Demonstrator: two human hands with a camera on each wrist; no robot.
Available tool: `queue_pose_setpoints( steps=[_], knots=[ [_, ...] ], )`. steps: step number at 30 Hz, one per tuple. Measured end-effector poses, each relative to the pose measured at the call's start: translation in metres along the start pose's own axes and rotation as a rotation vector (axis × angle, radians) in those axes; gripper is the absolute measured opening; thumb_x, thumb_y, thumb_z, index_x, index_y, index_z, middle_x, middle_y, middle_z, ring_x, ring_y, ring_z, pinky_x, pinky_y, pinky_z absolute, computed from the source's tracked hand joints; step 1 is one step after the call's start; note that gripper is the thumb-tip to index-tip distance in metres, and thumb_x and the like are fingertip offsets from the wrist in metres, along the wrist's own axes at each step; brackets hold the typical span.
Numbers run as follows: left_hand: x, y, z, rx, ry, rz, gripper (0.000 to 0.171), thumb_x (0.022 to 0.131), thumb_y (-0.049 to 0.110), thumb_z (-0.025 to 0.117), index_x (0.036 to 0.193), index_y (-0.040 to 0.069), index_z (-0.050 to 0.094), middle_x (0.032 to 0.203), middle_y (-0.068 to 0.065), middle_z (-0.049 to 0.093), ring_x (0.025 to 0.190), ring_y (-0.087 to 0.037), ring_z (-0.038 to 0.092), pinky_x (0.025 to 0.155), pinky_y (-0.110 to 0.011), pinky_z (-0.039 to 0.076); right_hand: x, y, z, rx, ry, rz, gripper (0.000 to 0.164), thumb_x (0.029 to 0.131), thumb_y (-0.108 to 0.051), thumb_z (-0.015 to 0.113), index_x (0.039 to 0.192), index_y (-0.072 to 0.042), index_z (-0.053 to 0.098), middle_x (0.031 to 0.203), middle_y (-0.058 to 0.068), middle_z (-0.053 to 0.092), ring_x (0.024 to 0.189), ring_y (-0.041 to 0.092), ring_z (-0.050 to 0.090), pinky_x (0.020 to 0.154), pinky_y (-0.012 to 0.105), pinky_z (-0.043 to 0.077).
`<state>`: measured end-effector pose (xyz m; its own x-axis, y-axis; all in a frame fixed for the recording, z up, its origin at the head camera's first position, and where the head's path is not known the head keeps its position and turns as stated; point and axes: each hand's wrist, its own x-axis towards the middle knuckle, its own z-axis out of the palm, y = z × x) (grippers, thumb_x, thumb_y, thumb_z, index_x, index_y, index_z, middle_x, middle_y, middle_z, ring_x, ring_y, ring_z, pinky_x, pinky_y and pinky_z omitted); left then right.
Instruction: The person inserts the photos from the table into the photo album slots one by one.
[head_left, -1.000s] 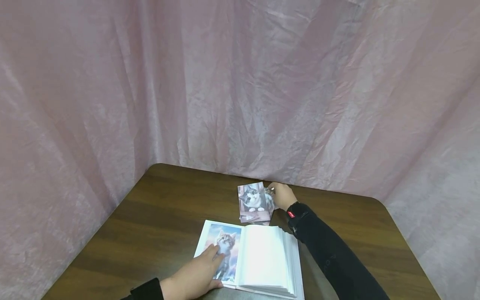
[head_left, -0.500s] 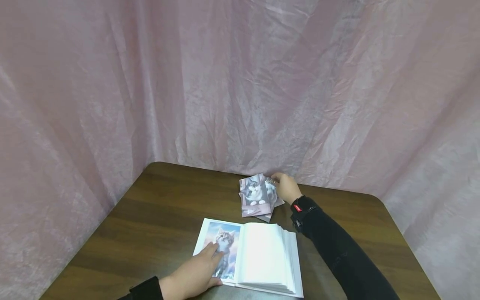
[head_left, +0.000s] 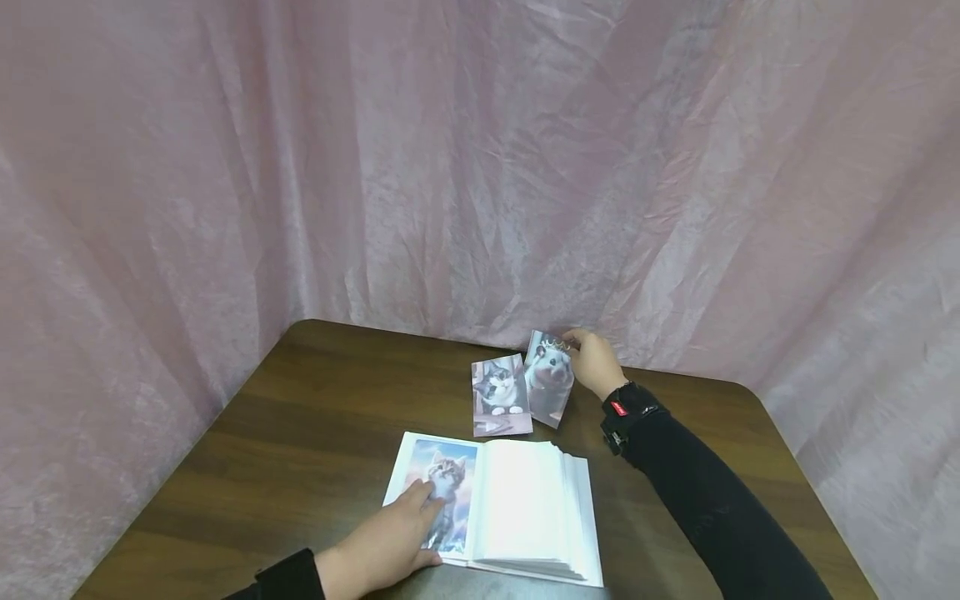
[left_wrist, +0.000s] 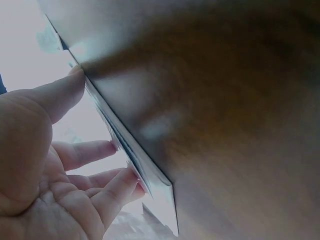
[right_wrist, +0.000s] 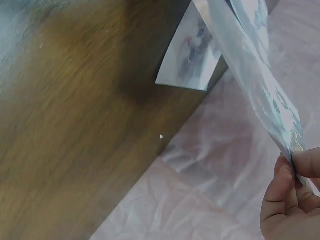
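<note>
My left hand (head_left: 384, 540) rests on the left page of an open white photo album (head_left: 521, 500), fingers spread over a kitten picture (head_left: 447, 473). In the left wrist view its thumb lies at the album's edge (left_wrist: 135, 150). At the table's back, my right hand (head_left: 597, 363) pinches the upper edge of a photo (head_left: 551, 380) of a hamster wearing a crown. The right wrist view has this photo (right_wrist: 250, 85) tilted up, thumb and fingers at its edge. Left of it lies a grey-and-white cat photo (head_left: 501, 396), just beyond the album.
The brown wooden table (head_left: 300, 433) has rounded back corners. A pink velvety curtain (head_left: 480, 167) hangs right behind its far edge and along both sides. The album's right side holds a thick block of blank white pages.
My right hand has moved back and right, drawing the hamster photo out from under the cat photo, which now lies apart to the left. The left hand stays on the album.
</note>
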<state>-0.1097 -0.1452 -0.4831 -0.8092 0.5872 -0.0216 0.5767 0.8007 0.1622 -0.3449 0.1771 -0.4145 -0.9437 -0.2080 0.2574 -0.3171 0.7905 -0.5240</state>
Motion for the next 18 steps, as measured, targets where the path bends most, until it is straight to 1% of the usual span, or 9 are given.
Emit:
queue_pose_setpoints(
  steps=[2, 4, 11, 14, 18],
  knots=[
    [0.000, 0.000, 0.000, -0.014, 0.001, -0.005, 0.071, 0.088, 0.046, 0.073, 0.137, -0.003, 0.056, 0.141, -0.025, 0.049, 0.133, -0.042, 0.048, 0.099, -0.044, 0.051, -0.003, 0.000, -0.005, 0.005, 0.003, -0.001, 0.032, 0.096, 0.005, 0.052, 0.126, 0.004, 0.063, 0.118, 0.024, 0.067, 0.102, 0.034, 0.064, 0.079, 0.042, 0.051],
    [-0.001, 0.000, -0.001, -0.024, 0.000, -0.011, 0.071, 0.088, 0.046, 0.073, 0.137, -0.003, 0.056, 0.142, -0.025, 0.049, 0.133, -0.042, 0.048, 0.099, -0.045, 0.050, -0.006, -0.001, -0.010, 0.016, 0.007, -0.002, 0.033, 0.096, 0.005, 0.052, 0.126, 0.004, 0.063, 0.119, 0.024, 0.066, 0.099, 0.034, 0.064, 0.078, 0.042, 0.050],
    [-0.001, 0.001, 0.000, -0.045, -0.008, -0.020, 0.071, 0.087, 0.045, 0.075, 0.136, -0.003, 0.057, 0.141, -0.025, 0.049, 0.133, -0.043, 0.047, 0.101, -0.048, 0.048, -0.013, -0.002, -0.026, -0.014, 0.047, -0.018, 0.033, 0.094, 0.006, 0.054, 0.124, 0.000, 0.066, 0.113, 0.023, 0.069, 0.079, 0.027, 0.060, 0.066, 0.036, 0.047],
    [0.000, 0.000, 0.000, -0.049, 0.000, -0.017, 0.071, 0.086, 0.045, 0.076, 0.135, -0.003, 0.057, 0.140, -0.025, 0.050, 0.133, -0.042, 0.047, 0.102, -0.048, 0.048, -0.015, 0.000, -0.032, -0.004, 0.056, -0.022, 0.033, 0.094, 0.006, 0.054, 0.124, 0.001, 0.066, 0.111, 0.022, 0.069, 0.068, 0.023, 0.056, 0.059, 0.033, 0.043],
    [0.001, -0.001, -0.002, -0.051, 0.001, -0.012, 0.071, 0.084, 0.046, 0.078, 0.133, -0.002, 0.058, 0.137, -0.024, 0.052, 0.131, -0.040, 0.048, 0.101, -0.046, 0.049, -0.017, 0.001, -0.039, 0.017, 0.068, -0.038, 0.033, 0.094, 0.006, 0.053, 0.125, 0.002, 0.065, 0.108, 0.022, 0.068, 0.059, 0.019, 0.050, 0.053, 0.030, 0.039]
  ],
)
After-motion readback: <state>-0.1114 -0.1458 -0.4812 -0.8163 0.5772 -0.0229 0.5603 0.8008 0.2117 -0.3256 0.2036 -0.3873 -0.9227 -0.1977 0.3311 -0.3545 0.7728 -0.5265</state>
